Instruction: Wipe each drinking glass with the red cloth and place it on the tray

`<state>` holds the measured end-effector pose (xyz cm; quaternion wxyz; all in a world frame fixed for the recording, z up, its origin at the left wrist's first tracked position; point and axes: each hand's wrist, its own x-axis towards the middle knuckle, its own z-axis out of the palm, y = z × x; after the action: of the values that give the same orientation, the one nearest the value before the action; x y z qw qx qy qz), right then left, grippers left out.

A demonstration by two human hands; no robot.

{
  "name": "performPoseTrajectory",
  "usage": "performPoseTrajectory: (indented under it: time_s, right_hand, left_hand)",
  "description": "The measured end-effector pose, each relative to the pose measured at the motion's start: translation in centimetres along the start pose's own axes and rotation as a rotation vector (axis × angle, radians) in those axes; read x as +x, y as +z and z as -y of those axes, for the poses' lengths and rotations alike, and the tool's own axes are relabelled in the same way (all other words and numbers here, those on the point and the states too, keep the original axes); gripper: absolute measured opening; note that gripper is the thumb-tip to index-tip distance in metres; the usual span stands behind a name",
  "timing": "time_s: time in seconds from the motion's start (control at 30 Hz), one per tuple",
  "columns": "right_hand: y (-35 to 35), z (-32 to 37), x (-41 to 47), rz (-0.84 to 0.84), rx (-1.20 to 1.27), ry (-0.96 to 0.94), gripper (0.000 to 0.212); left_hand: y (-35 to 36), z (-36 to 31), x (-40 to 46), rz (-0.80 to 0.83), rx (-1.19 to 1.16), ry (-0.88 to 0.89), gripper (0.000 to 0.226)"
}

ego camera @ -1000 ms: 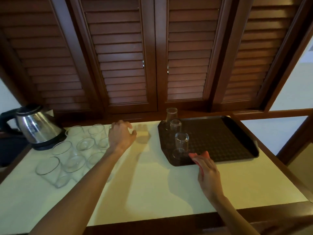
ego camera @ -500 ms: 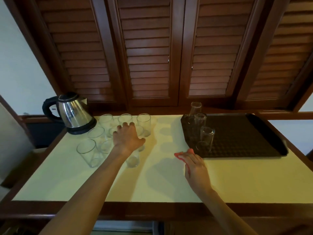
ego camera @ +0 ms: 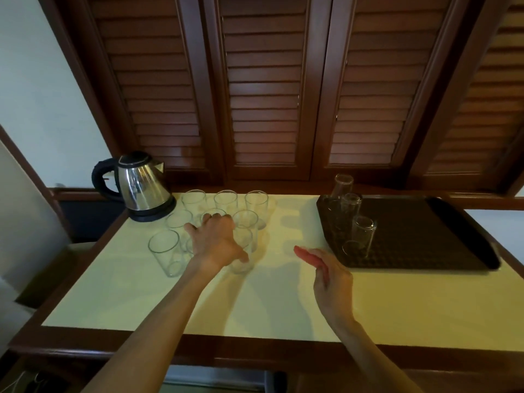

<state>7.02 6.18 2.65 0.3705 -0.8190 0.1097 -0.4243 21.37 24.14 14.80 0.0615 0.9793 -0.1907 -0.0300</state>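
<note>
Since the earlier frame our left hand (ego camera: 217, 241) has dropped onto the cluster of clear drinking glasses (ego camera: 195, 200) beside the steel kettle (ego camera: 141, 185), fingers curled round the nearest clear tumbler (ego camera: 243, 251), which stands on the cream table (ego camera: 269, 302). Our right hand (ego camera: 330, 279) hovers beside the dark brown tray (ego camera: 419, 236), fingers nearly straight against the folded red cloth (ego camera: 306, 256). Three upturned glasses (ego camera: 361, 234) stand on the tray's left side.

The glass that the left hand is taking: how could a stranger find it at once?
Start at the steel kettle on the left of the cream table; a cluster of upright glasses stands beside it. The left hand lies over this cluster, and its thumb touches the glass nearest the table's front edge, on the side toward the tray.
</note>
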Motion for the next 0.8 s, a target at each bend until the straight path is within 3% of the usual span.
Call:
performPoseTrajectory:
  time_s: [0.07, 0.17, 0.27, 0.33, 0.4, 0.53, 0.63, 0.73, 0.8]
  right_hand:
    - [-0.2, 2.4, 1.3, -0.119, 0.166, 0.235, 0.038]
    - [-0.6, 5.5, 5.0, -0.219, 0.698, 0.751, 0.034]
    - [-2.0, 9.0, 8.5, -0.257, 1.012, 0.919, 0.023]
    - [-2.5, 10.9, 10.0, -0.256, 1.088, 0.832, 0.024]
    - [-2.6, 12.3, 10.8, -0.25, 0.986, 0.66, 0.029]
    - [-1.7, 13.4, 10.8, -0.057, 0.54, 0.097, 0.042]
    - [0.2, 12.3, 8.8, 0.13, 0.171, -0.199, 0.052]
    - [1.2, 11.4, 6.1, 0.204, 0.069, -0.338, 0.052]
    - [1.1, 11.3, 6.9, 0.151, 0.102, -0.317, 0.053]
  left_hand:
    - [-1.7, 0.4, -0.1, -0.035, -0.285, 0.016, 0.072]
    - [-4.7, 0.7, 0.2, 0.0, -0.841, 0.061, 0.065]
    - [-6.3, 0.5, 0.5, 0.114, -1.262, 0.139, 0.061]
    - [-6.2, -0.1, 0.7, 0.137, -1.419, 0.19, 0.065]
    - [-5.6, -0.8, 0.8, 0.141, -1.548, 0.19, 0.071]
    - [-3.8, -3.9, -0.1, 0.162, -1.848, 0.142, 0.054]
    - [-3.0, -6.1, -1.0, 0.202, -1.916, 0.154, 0.05]
    - [-3.5, -6.5, -0.8, 0.156, -1.988, 0.07, 0.06]
    - [-3.5, -6.8, -1.1, 0.155, -1.954, 0.126, 0.059]
